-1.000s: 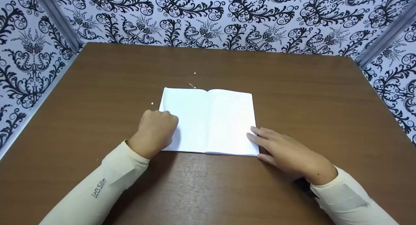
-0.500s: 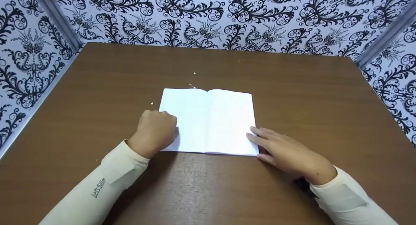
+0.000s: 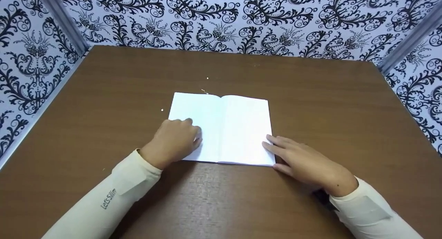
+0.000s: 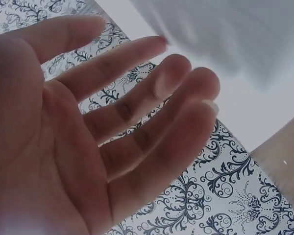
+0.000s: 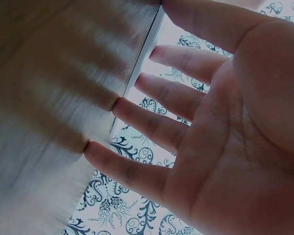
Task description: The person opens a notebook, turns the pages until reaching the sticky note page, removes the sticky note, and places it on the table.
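Head view: white sheet (image 3: 221, 128), folded w/ a centre crease, lies flat mid-bench (image 3: 310, 94), long edges running left-right. Left hand (image 3: 172, 142) sits on the sheet's left half near the front edge, knuckles up, fingertips toward the crease. Right hand (image 3: 304, 163) lies flat at the sheet's front-right corner, fingers (image 3: 272, 145) straight, tips on the paper edge, rest of the hand on the bench. Cream sleeve (image 3: 103, 204) on the left arm carries small lettering. A few pale crumbs (image 3: 207, 78) lie on the bench behind the sheet, one just left of it. Patterned b/w wall (image 3: 221, 18) rings the bench on three sides.

Left wrist view shows what the head view hides: the palm side of the left hand (image 4: 88, 137). Fingers (image 4: 152, 98) are straight, slightly spread, holding nothing; grip wide. The sheet (image 4: 225, 34) shows as a blurred white area just past the fingertips; whether they touch it can't be told here. Bench not clear in this view, wall pattern behind.

Right wrist view: right palm (image 5: 225, 127) open, fingers (image 5: 137, 117) straight and spread, tips against a blurred white-brown surface, prob. the sheet (image 5: 34, 176) and bench; grip wide, holding nothing.

So the sheet lies under the left fingertips and beside/under the right fingertips, between the two hands.
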Motion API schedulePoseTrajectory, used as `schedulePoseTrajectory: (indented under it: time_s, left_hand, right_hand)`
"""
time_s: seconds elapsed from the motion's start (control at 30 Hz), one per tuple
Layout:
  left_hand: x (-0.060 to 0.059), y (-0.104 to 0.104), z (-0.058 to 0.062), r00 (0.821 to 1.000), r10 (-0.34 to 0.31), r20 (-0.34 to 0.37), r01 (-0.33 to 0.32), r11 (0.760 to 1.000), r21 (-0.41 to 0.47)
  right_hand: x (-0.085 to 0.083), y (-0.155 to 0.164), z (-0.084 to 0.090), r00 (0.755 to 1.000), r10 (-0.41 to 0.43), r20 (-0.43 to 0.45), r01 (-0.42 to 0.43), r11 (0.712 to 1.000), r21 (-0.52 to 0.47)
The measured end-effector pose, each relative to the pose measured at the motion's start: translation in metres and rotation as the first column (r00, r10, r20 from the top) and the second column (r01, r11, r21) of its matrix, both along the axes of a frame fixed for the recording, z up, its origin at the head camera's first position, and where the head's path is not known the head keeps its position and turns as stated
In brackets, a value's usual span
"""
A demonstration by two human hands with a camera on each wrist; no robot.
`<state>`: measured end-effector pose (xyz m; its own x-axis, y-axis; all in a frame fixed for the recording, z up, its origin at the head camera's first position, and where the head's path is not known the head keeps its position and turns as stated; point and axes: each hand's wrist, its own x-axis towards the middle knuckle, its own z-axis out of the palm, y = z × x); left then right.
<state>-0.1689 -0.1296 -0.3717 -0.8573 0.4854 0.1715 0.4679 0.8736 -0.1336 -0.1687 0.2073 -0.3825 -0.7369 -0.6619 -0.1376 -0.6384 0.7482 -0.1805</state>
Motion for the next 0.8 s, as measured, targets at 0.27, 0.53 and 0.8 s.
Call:
schedulePoseTrajectory:
  time_s: [0.27, 0.53, 0.8]
  left_hand:
    - [0.003, 0.008, -0.001, 0.994, -0.055, 0.099, 0.051, 0.998, 0.044]
    - [0.004, 0.022, -0.002, 0.981, -0.127, 0.145, 0.118, 0.990, 0.072]
    - [0.004, 0.041, -0.004, 0.971, -0.087, 0.222, 0.080, 0.996, 0.039]
  right_hand:
    - [0.000, 0.000, 0.000, 1.000, 0.004, -0.002, -0.004, 1.000, -0.007]
    - [0.000, 0.002, 0.001, 1.000, -0.005, 0.000, 0.005, 1.000, -0.001]
    - [0.002, 0.002, 0.001, 1.000, 0.008, -0.010, -0.009, 1.000, -0.014]
